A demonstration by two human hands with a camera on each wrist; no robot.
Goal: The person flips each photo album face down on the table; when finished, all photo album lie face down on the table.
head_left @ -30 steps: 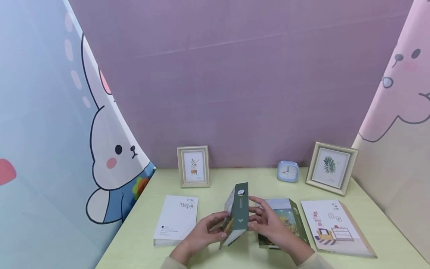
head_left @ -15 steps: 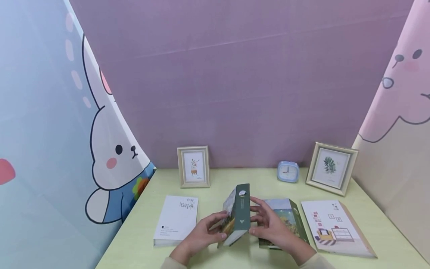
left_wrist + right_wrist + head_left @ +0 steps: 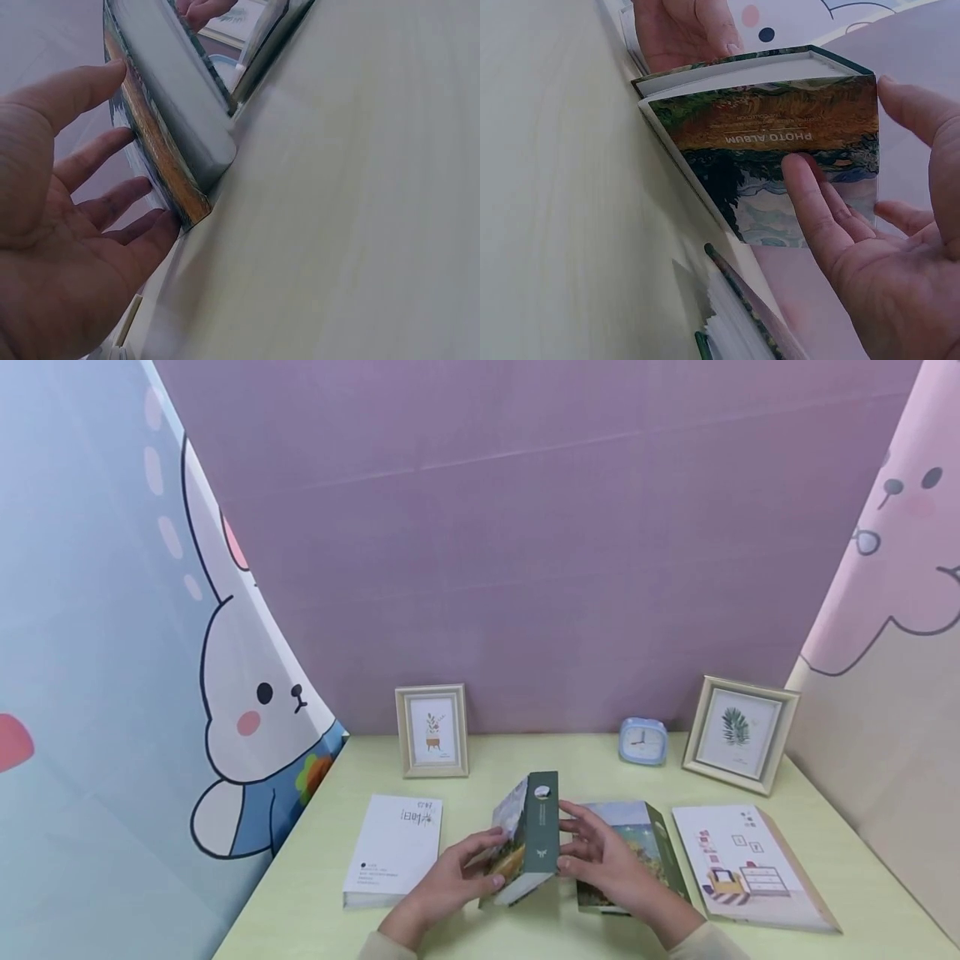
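Note:
A thick photo album (image 3: pixel 542 827) with a dark green spine and a painted landscape cover stands tilted between both hands. Its lower edge is at or close to the table. Against the left-hand cover rest the thumb and fingertips of my left hand (image 3: pixel 453 878), as the left wrist view shows. From the other side, fingers of my right hand (image 3: pixel 885 247) touch the cover lettered PHOTO ALBUM, with the thumb at the spine edge. A second painted-cover album (image 3: pixel 637 839) lies flat, partly hidden under the right forearm. The view does not show how firmly either hand holds.
A white book (image 3: pixel 393 852) lies left of the hands, and another white book with a furniture drawing (image 3: pixel 750 868) lies at the right. Behind stand a small framed plant picture (image 3: pixel 432 731), a blue alarm clock (image 3: pixel 642 742) and a larger leaf picture frame (image 3: pixel 741 735).
The album has leaned slightly further towards the left hand, its lower left edge shifting left and more of the painted cover showing. Both hands have stayed nearly in place.

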